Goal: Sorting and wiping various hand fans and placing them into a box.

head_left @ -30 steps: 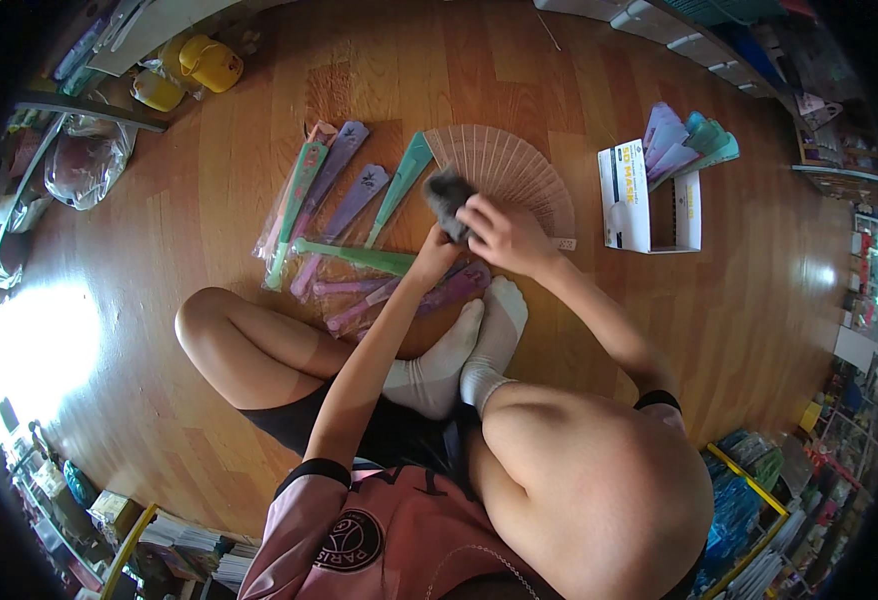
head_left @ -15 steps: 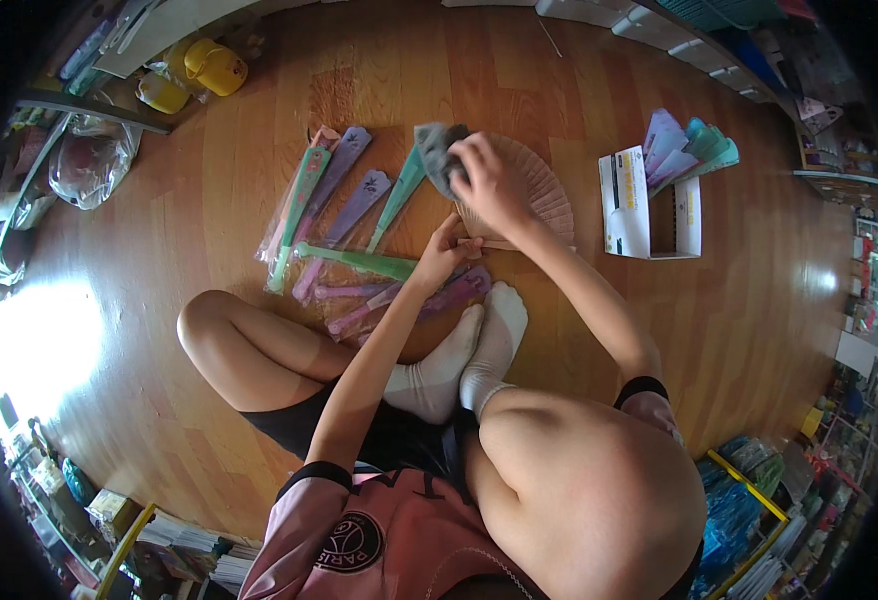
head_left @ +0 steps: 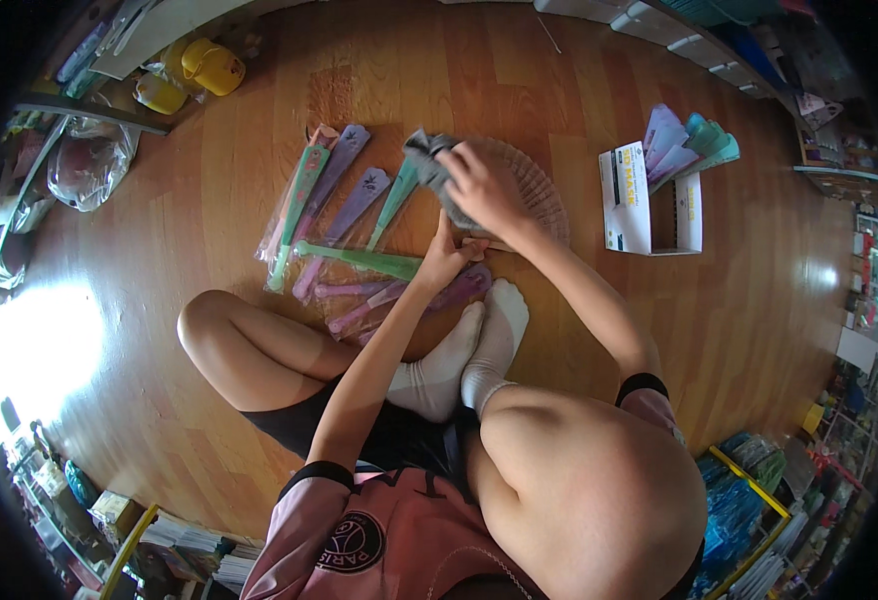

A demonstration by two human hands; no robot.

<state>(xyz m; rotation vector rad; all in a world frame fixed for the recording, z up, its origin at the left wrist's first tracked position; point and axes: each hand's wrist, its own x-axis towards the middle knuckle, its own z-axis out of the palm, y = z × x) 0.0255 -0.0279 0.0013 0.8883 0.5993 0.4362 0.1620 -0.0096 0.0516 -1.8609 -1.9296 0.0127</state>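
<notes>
A spread folding fan (head_left: 531,185), pale pinkish-brown and pleated, lies open over the wooden floor in front of me. My left hand (head_left: 445,258) pinches its lower end near the pivot. Over the fan's left part, my right hand (head_left: 481,185) grips a crumpled grey cloth (head_left: 435,168), which covers some of the ribs. Several folded fans in clear sleeves are to the left: a green fan (head_left: 301,215), a purple fan (head_left: 361,200), a teal fan (head_left: 395,205) and another green fan (head_left: 369,260) lying crosswise. Pink and purple fans (head_left: 364,305) rest close to my feet.
On the right stands an open white box (head_left: 624,200) with purple and teal fans (head_left: 694,148) sticking out of it. My socked feet (head_left: 494,340) are close below the fans. Yellow containers (head_left: 214,66) sit at the upper left, and loaded shelves (head_left: 864,300) line the right side.
My right hand has moved the cloth slightly left and down across the fan. The fan's right edge has shifted a little left, while my left hand stays at its lower end.
</notes>
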